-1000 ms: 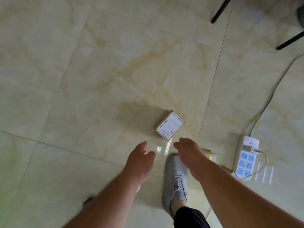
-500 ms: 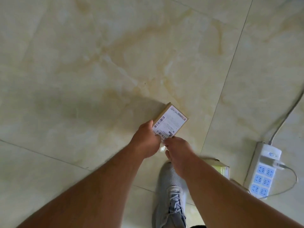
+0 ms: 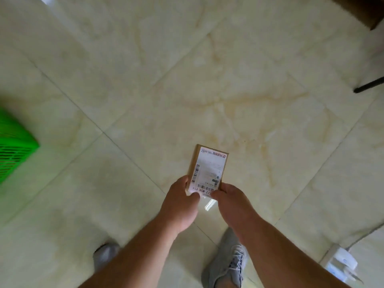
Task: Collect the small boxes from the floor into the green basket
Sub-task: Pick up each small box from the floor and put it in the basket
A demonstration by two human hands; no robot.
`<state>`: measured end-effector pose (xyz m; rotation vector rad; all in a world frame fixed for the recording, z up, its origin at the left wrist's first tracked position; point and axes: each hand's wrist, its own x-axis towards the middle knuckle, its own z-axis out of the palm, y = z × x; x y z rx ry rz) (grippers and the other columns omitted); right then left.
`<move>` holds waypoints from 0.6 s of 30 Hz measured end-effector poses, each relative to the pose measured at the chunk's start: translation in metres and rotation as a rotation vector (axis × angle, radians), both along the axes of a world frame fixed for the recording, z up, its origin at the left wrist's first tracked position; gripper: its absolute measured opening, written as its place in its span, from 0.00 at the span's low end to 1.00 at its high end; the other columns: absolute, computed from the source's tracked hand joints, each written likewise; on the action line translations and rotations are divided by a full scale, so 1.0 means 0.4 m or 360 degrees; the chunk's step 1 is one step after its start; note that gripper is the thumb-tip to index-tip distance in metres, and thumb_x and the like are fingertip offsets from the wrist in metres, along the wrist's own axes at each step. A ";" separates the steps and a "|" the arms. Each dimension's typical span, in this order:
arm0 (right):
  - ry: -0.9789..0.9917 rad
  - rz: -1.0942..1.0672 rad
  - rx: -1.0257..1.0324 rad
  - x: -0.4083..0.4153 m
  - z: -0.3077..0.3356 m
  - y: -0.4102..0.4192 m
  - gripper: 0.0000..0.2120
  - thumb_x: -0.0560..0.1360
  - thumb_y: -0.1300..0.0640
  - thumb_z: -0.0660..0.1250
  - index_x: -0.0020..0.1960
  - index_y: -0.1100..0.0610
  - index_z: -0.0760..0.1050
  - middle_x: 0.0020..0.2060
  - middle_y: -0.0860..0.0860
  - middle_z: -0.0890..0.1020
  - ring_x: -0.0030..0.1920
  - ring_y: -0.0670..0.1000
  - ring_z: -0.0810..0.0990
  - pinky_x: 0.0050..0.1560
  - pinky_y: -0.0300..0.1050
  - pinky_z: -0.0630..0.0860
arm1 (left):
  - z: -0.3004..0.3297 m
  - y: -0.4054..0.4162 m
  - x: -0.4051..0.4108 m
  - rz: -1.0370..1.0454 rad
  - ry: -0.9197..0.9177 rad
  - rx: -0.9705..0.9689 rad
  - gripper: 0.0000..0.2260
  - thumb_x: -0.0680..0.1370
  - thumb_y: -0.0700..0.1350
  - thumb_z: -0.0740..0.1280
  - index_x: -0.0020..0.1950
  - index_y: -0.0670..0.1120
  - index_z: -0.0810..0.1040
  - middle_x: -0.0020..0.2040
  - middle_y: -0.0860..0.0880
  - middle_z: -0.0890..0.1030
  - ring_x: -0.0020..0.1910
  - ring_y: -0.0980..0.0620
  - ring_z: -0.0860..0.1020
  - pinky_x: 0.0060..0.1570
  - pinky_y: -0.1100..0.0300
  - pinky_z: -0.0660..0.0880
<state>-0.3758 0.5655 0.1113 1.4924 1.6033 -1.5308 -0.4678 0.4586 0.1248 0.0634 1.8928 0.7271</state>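
Head view showed left hand (image 3: 179, 206) and right hand (image 3: 233, 204) gripping a labelled cardboard box (image 3: 207, 169), green basket (image 3: 14, 146) far left.

Labelled brown box (image 3: 207, 170) held aloft; green basket (image 3: 14, 142) far left

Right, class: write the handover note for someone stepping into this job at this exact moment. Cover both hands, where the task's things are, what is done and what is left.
Left hand and right hand: both grip the near end of the small box, label side up, held above the floor.
Green basket: on the floor at the far left, partly out of frame; its contents are not visible.
Done: this box is picked up.
Left: carry it left and put it in the basket. No other boxes are in view.
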 end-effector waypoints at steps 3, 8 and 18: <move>0.0092 0.0198 0.0035 -0.093 0.084 -0.076 0.18 0.76 0.57 0.61 0.63 0.47 0.81 0.52 0.43 0.85 0.50 0.47 0.82 0.48 0.44 0.77 | 0.064 -0.106 -0.053 0.0206 0.0074 0.0020 0.19 0.81 0.40 0.61 0.70 0.54 0.72 0.61 0.60 0.76 0.55 0.64 0.74 0.48 0.78 0.67; 0.0180 0.0486 0.0058 -0.240 0.193 -0.240 0.18 0.77 0.56 0.60 0.62 0.45 0.80 0.49 0.43 0.85 0.44 0.47 0.81 0.39 0.42 0.74 | 0.146 -0.306 -0.142 0.0494 0.0149 -0.0011 0.19 0.79 0.44 0.63 0.69 0.54 0.75 0.61 0.60 0.79 0.60 0.54 0.79 0.51 0.62 0.77; 0.0325 0.0986 0.0026 -0.523 0.379 -0.728 0.19 0.77 0.56 0.61 0.64 0.43 0.79 0.56 0.41 0.85 0.52 0.43 0.82 0.58 0.46 0.78 | 0.327 -0.827 -0.307 0.1085 0.0235 0.0071 0.19 0.78 0.38 0.64 0.66 0.56 0.77 0.60 0.59 0.83 0.58 0.64 0.79 0.48 0.72 0.69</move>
